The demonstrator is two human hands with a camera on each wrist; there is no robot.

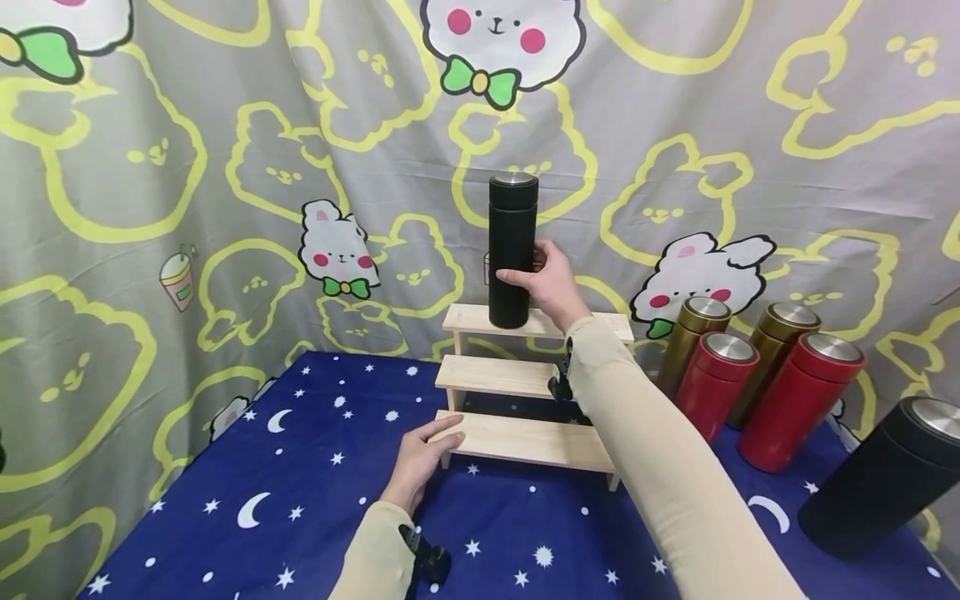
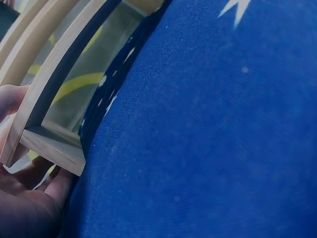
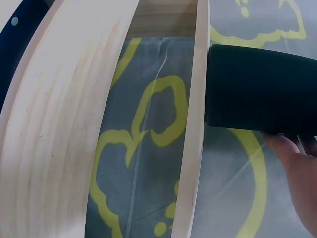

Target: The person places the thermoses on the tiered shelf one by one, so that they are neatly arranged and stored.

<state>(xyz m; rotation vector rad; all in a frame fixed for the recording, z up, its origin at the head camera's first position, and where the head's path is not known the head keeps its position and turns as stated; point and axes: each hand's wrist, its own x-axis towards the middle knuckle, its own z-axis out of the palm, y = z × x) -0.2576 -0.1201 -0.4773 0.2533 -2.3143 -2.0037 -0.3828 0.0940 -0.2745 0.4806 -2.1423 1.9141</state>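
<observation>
Resting with fingers straight and flat on the near-left corner of the lowest step, the left hand (image 1: 420, 462) touches the three-step wooden riser (image 1: 525, 440), which stands on the blue star-and-moon tablecloth (image 1: 300, 500); the left wrist view shows the palm and fingers (image 2: 25, 198) against that wooden corner (image 2: 49, 148) where it meets the cloth (image 2: 208, 139). To the near right a large black flask (image 1: 877, 479) leans at the cloth's edge. Farther back on the right, two red flasks (image 1: 798, 400) stand tilted in front of two gold flasks (image 1: 693, 337), close together and well apart from the riser. At the far side, the right hand (image 1: 551, 283) curls its fingers and thumb round the lower half of a tall black thermos flask (image 1: 512, 250), which stands upright on the left part of the top step. In the right wrist view the flask's base (image 3: 260, 89) touches the step's edge (image 3: 195, 124), with fingers (image 3: 297, 163) just beside it. Behind everything hangs the grey bunny-print backdrop (image 1: 187, 167).
</observation>
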